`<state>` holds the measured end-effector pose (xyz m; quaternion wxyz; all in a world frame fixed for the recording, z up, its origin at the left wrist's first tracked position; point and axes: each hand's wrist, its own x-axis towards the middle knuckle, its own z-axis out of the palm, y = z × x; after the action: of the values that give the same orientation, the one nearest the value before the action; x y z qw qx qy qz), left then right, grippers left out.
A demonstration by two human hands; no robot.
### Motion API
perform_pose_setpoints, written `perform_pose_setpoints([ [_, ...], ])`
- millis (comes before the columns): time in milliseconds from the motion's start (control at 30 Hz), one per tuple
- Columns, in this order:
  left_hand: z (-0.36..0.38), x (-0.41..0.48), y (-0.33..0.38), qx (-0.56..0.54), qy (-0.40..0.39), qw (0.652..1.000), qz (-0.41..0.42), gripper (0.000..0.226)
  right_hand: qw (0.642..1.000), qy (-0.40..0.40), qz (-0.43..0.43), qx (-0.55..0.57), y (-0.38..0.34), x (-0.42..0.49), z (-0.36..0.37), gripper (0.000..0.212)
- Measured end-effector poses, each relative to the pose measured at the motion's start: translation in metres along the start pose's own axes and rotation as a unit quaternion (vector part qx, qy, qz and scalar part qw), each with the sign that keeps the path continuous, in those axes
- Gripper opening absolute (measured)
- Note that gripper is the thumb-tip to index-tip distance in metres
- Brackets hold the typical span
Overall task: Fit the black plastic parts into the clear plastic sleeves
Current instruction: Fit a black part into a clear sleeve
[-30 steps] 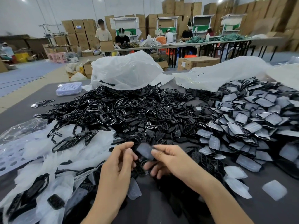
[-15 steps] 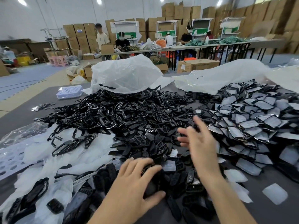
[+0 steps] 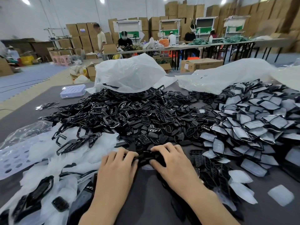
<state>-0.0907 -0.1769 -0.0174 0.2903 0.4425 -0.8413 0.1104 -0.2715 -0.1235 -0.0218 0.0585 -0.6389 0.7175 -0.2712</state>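
Observation:
A large heap of loose black plastic parts (image 3: 129,117) covers the middle of the dark table (image 3: 146,200). To the right lies a pile of black parts inside clear plastic sleeves (image 3: 253,124), and empty clear sleeves (image 3: 240,176) lie in front of it. My left hand (image 3: 118,166) and my right hand (image 3: 173,163) sit close together at the near edge of the heap. The fingers of both hands curl down onto a small clump of black parts (image 3: 144,157) between them. The fingertips are partly hidden among the parts.
Thin white plastic film and larger black frames (image 3: 76,143) lie at the left, beside a perforated white sheet (image 3: 14,159). White plastic bags (image 3: 129,75) and a lilac tray (image 3: 73,91) are at the far side. People work at tables beyond, in front of stacked cartons.
A second ago both hands held a sleeved part. My right hand then reached out toward the sleeved pile and has come back beside my left hand, which stayed on the loose black parts.

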Motion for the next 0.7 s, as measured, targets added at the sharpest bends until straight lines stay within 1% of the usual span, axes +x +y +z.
perform_pose_setpoints([
  [100,-0.003,0.000,0.003,-0.040,0.005,0.999,-0.021,0.015,0.999,0.029,0.012,0.030,-0.002,0.000,-0.001,0.023],
  [167,-0.007,0.001,0.004,-0.107,0.008,0.992,-0.073,0.010,0.998,0.048,0.018,0.028,-0.003,0.000,-0.001,0.020],
  [233,-0.011,0.000,0.002,-0.201,0.019,0.970,-0.137,0.006,0.997,0.067,0.029,0.031,-0.005,0.000,-0.003,0.026],
  [300,-0.012,-0.002,0.000,-0.279,0.029,0.943,-0.181,0.008,0.995,0.092,0.030,0.003,-0.009,0.003,-0.006,0.037],
  [333,-0.012,-0.002,-0.001,-0.300,0.043,0.933,-0.194,0.012,0.994,0.106,0.031,-0.007,-0.013,0.008,-0.007,0.039],
  [400,-0.014,-0.001,-0.002,-0.325,0.073,0.919,-0.211,0.021,0.992,0.121,0.034,0.009,-0.025,0.027,-0.010,0.036],
  [467,-0.016,0.000,-0.001,-0.340,0.094,0.911,-0.215,0.020,0.990,0.107,0.046,0.073,-0.042,0.056,-0.010,0.031],
  [533,-0.015,0.000,-0.002,-0.347,0.089,0.908,-0.219,0.014,0.986,0.080,0.067,0.127,-0.061,0.090,-0.007,0.029],
  [633,-0.012,-0.001,-0.005,-0.371,0.076,0.896,-0.232,0.005,0.986,0.028,0.099,0.133,-0.082,0.131,0.006,0.035],
  [700,-0.012,0.000,-0.006,-0.392,0.080,0.885,-0.240,0.005,0.988,0.001,0.115,0.100,-0.087,0.148,0.019,0.041],
])
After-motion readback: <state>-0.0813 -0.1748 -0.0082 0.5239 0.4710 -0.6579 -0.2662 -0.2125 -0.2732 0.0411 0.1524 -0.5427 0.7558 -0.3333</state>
